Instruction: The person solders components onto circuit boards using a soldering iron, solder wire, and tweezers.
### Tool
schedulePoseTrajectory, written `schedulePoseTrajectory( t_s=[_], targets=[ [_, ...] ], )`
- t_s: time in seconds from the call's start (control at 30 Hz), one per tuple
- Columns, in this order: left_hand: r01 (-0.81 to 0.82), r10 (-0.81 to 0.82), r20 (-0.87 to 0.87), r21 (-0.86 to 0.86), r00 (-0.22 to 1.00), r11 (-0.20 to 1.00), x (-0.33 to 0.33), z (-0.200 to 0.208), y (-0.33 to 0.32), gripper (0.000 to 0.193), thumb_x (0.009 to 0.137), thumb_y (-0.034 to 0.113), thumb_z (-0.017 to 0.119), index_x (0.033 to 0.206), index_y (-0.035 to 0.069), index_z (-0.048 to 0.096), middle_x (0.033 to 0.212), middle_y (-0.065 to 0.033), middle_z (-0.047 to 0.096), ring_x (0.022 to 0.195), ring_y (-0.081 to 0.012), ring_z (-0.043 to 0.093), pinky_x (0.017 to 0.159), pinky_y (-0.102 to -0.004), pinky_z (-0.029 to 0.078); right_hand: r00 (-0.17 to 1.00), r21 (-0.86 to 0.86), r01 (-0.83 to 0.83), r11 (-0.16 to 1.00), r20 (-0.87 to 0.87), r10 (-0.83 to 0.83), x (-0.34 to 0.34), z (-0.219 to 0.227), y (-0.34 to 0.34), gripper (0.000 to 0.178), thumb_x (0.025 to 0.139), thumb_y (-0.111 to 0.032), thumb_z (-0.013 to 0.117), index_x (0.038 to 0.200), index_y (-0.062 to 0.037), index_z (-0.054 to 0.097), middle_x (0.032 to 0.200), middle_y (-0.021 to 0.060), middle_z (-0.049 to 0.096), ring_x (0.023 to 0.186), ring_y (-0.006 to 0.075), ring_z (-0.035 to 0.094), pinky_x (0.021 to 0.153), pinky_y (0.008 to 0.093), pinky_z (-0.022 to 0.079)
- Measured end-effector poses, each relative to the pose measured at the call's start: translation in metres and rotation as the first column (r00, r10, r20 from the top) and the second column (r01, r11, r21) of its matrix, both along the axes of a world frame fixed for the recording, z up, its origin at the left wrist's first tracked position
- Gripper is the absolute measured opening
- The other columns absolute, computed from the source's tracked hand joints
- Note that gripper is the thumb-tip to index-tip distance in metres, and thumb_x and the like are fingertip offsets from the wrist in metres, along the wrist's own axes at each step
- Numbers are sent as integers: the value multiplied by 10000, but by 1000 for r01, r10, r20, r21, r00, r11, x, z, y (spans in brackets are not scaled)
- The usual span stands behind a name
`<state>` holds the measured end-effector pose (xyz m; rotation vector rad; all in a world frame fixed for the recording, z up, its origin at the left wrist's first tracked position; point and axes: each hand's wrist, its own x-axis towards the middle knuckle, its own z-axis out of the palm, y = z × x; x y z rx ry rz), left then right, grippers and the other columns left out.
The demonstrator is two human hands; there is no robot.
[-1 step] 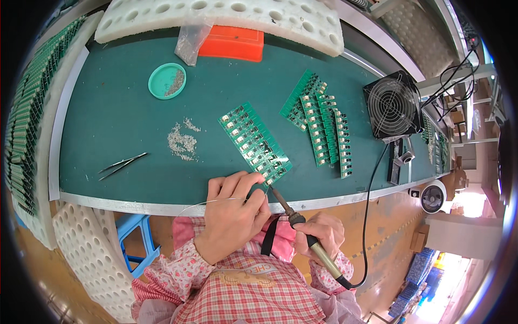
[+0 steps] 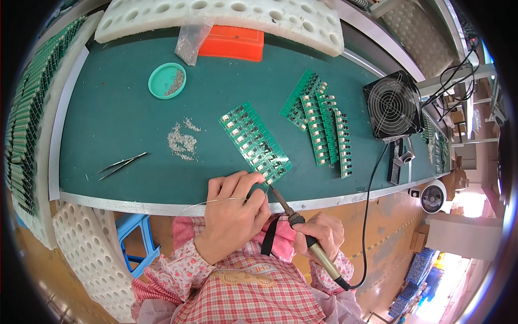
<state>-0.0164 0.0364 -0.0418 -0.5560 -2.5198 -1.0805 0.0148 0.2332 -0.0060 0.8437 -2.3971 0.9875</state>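
Note:
My right hand [image 2: 322, 233] grips a soldering iron [image 2: 286, 206] by its handle, its tip at the near end of a green circuit board panel [image 2: 253, 141]. That panel lies slanted on the table and carries rows of white and black parts. Bent over the panel's near corner, my left hand [image 2: 233, 208] has its fingers closed on a thin solder wire [image 2: 202, 203]. The wire trails out to the left, and its free end comes close to the iron's tip. The fingers partly hide the panel's near edge.
Tweezers [image 2: 123, 164] lie left, near a pile of tiny pale parts [image 2: 182, 142]. Beyond are a green round dish [image 2: 155, 82], a plastic bag [image 2: 189, 47] and an orange box [image 2: 232, 43]. More circuit boards [image 2: 318, 121] and a black fan [image 2: 393, 105] are on the right; the iron's cord [image 2: 368, 216] hangs there.

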Motion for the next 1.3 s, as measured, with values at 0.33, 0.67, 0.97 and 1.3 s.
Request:
schedulePoseTrajectory(
  t_s=[0.33,0.67,0.97,1.3],
  targets=[
    [-3,3,-2,-13,1000,1000,0,0,0,155,689,73,720,708,68,567,1096,-30,651,1000,-247,619,831,-411,398,988,204,-51,978,-134,79,4,-1,-5,291,726,-37,740,1005,-29,656,580,-36,461,437,116,448,393,262,334],
    [6,-6,6,10,1000,1000,0,-1,-2,146,712,66,713,707,56,568,1090,-40,659,990,-250,627,829,-410,405,989,-17,144,989,-16,-145,14,3,6,222,715,14,728,899,-65,630,545,-2,476,447,179,499,431,306,380],
    [7,-7,13,39,1000,999,-10,7,-12,147,740,58,698,730,53,551,1085,-51,652,986,-265,620,830,-413,400,967,-73,256,964,1,-256,1,7,-1,114,839,-119,659,850,-23,598,564,49,547,459,179,532,463,296,418],
    [35,-35,45,0,998,999,-12,4,-11,155,748,89,712,721,60,562,1092,-40,639,1026,-267,601,837,-424,401,994,-46,106,993,15,-105,-24,15,-10,139,836,-153,694,839,-31,626,560,25,543,431,160,484,439,299,368]
  ],
)
